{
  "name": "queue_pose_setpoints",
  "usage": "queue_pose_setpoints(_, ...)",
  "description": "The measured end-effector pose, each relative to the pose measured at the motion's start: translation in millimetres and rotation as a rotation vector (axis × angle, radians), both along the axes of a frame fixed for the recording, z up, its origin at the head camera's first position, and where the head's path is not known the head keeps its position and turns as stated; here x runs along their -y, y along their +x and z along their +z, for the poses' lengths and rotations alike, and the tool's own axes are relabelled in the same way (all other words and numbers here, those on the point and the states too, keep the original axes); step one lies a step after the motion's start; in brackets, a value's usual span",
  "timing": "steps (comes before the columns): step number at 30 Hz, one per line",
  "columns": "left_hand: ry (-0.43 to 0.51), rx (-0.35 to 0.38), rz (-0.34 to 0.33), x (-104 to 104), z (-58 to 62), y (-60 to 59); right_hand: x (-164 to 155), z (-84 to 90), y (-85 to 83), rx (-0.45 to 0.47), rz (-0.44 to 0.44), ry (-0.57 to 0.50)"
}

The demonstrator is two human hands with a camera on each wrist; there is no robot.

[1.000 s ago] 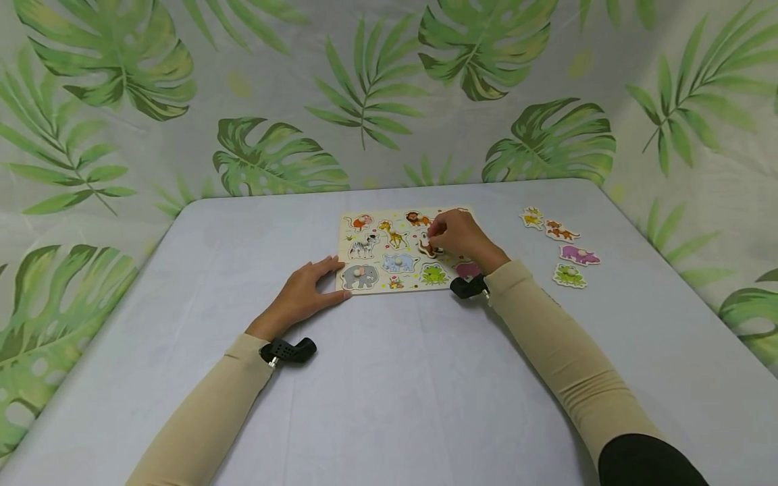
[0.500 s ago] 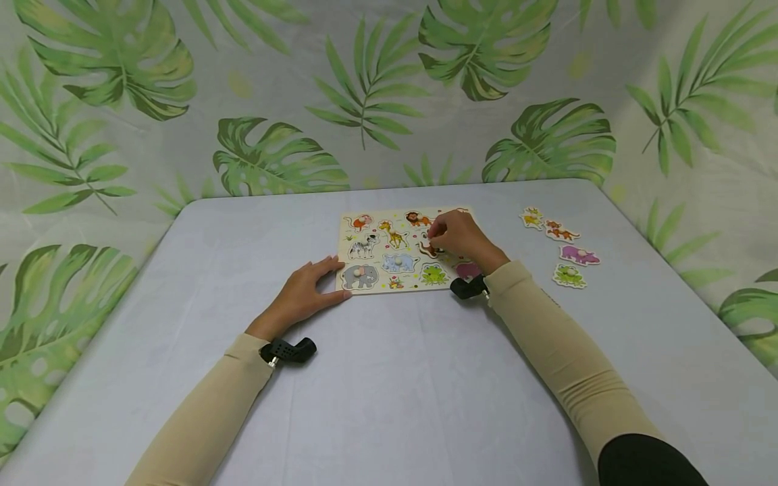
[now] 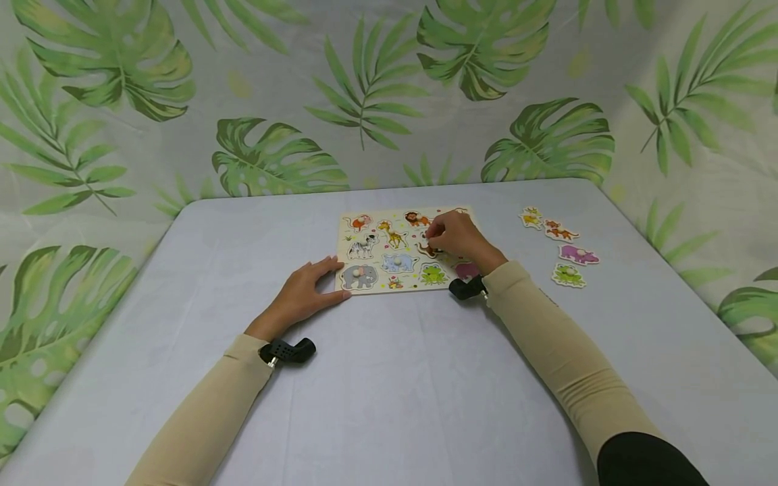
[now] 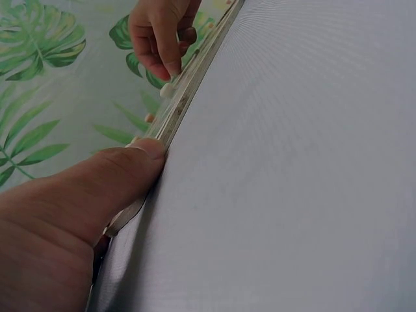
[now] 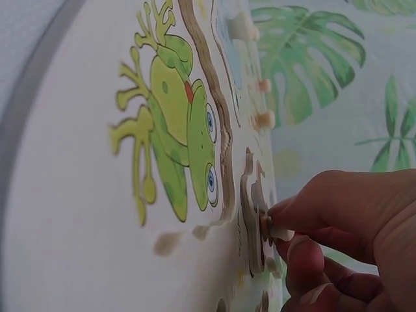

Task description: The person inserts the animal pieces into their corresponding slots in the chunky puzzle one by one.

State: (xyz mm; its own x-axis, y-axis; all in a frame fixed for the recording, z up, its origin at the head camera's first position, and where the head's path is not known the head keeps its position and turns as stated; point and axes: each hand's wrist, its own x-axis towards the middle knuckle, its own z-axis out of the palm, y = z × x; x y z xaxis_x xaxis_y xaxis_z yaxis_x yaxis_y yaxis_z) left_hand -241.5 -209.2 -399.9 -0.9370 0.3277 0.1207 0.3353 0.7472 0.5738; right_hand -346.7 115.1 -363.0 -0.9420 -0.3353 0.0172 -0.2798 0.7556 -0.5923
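Almost nothing has moved over the last second: right hand (image 3: 458, 236) holds the same spot over the puzzle board (image 3: 389, 287), drifted a touch left at most; left hand (image 3: 304, 291) unchanged.

Right hand: fingertips (image 5: 289, 229) curled, pinching the small peg of a brown animal piece (image 3: 429, 250). Piece sits at mid-right of the board, just above the printed frog (image 5: 179, 140). From the right wrist view it looks tilted, one edge up out of its recess; cannot tell whether it is fully free.

Left hand: fingers straight and relaxed, flat on the desk (image 3: 389, 378), thumb (image 4: 140, 162) pressed against the board's near left edge. Grips nothing.

Handling, as judged: piece is thin, flat, stiff, likely wood, and light. The peg is the only good hold; the edges sit flush. Small peg could slip from a loose pinch. The irregular outline would bind if tipped in its cut-out.

Look: brown body with darker outline, cartoon print, pale peg.

Elsewhere: four loose pieces (image 3: 562, 246) lie well apart on the desk to the right.
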Motion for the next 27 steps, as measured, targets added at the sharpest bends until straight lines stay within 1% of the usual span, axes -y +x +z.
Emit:
queue_pose_setpoints(8,0.002,0.000,-0.001,0.1,-0.3,0.1,1.4,-0.1,0.9,0.011,-0.012,0.003)
queue_pose_setpoints(16,0.006,-0.010,-0.003,0.9,-0.7,-0.6,0.7,-1.3,-0.3,0.013,-0.004,0.016)
queue_pose_setpoints(27,0.002,0.013,0.007,0.4,-0.1,0.1,0.5,-1.4,0.2,0.020,0.005,0.005)
